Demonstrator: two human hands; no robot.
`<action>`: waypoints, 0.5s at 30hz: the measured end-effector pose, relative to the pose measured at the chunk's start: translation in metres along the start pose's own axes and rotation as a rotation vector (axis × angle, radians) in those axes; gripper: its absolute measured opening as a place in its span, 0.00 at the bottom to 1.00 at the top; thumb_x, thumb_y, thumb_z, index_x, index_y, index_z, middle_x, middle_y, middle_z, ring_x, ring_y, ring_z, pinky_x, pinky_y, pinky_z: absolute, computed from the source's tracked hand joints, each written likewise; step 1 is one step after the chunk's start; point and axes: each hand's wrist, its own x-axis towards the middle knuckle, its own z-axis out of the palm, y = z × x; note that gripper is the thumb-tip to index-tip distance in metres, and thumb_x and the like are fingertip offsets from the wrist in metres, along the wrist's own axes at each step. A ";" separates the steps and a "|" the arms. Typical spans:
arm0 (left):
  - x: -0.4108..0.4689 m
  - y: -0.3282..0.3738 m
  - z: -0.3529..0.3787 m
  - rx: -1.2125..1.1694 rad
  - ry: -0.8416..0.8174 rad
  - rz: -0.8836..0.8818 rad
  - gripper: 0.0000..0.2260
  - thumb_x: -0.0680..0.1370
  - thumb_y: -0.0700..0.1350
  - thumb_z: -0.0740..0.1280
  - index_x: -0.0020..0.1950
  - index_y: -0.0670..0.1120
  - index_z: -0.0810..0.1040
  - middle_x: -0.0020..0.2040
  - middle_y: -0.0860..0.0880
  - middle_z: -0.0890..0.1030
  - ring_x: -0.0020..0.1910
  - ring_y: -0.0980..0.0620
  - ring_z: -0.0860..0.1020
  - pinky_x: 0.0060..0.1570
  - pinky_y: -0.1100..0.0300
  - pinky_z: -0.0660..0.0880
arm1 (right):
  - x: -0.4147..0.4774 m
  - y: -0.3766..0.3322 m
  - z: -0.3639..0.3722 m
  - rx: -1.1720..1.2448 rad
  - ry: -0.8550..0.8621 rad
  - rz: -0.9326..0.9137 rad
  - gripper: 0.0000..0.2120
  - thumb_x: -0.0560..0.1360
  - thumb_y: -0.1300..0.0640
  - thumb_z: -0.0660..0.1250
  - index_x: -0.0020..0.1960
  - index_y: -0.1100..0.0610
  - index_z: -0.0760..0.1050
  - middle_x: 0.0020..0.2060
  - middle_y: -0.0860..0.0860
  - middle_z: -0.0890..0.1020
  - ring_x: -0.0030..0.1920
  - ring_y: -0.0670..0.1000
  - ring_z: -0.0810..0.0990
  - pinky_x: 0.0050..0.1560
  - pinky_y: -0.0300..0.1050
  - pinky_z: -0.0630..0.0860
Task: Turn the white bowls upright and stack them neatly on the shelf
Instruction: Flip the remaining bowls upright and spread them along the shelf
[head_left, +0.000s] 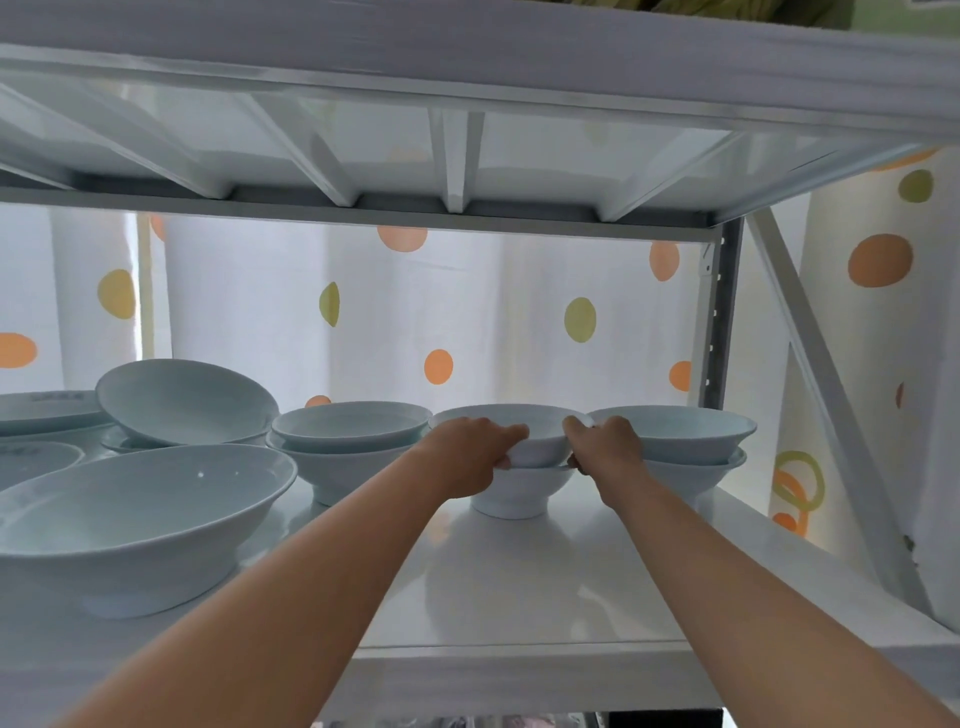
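An upright white bowl (540, 447) sits nested on a second upright bowl (511, 499) in the middle of the white shelf (519, 587). My left hand (470, 452) grips its left rim, thumb on top. My right hand (605, 444) grips its right rim. A stack of two upright bowls (348, 441) stands to the left, and another such stack (680, 441) stands to the right, both close beside the held bowl.
A large white bowl (130, 525) stands at the front left, with a tilted bowl (182, 400) and flat plates (47, 410) behind it. The upper shelf (467, 156) hangs low overhead. A grey upright post (722, 322) and a diagonal brace (821, 374) bound the right side.
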 end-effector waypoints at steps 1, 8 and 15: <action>0.000 0.000 0.001 -0.002 -0.002 -0.005 0.07 0.80 0.41 0.56 0.57 0.46 0.67 0.46 0.43 0.79 0.41 0.44 0.75 0.39 0.55 0.65 | 0.001 0.000 0.001 0.007 -0.006 0.005 0.13 0.73 0.55 0.61 0.32 0.60 0.68 0.26 0.54 0.76 0.29 0.52 0.73 0.30 0.41 0.67; -0.001 0.001 0.006 -0.104 -0.054 -0.069 0.04 0.79 0.41 0.55 0.49 0.50 0.64 0.40 0.46 0.72 0.39 0.46 0.70 0.40 0.54 0.66 | 0.004 0.012 0.005 -0.043 0.001 0.016 0.10 0.71 0.53 0.63 0.35 0.58 0.71 0.29 0.53 0.72 0.34 0.56 0.71 0.35 0.45 0.68; -0.005 0.007 0.026 -0.186 0.212 -0.085 0.10 0.78 0.52 0.56 0.50 0.47 0.71 0.47 0.46 0.78 0.49 0.46 0.74 0.49 0.55 0.67 | -0.007 0.025 0.015 0.068 0.105 -0.047 0.16 0.75 0.49 0.61 0.57 0.59 0.74 0.45 0.54 0.78 0.48 0.55 0.75 0.48 0.46 0.70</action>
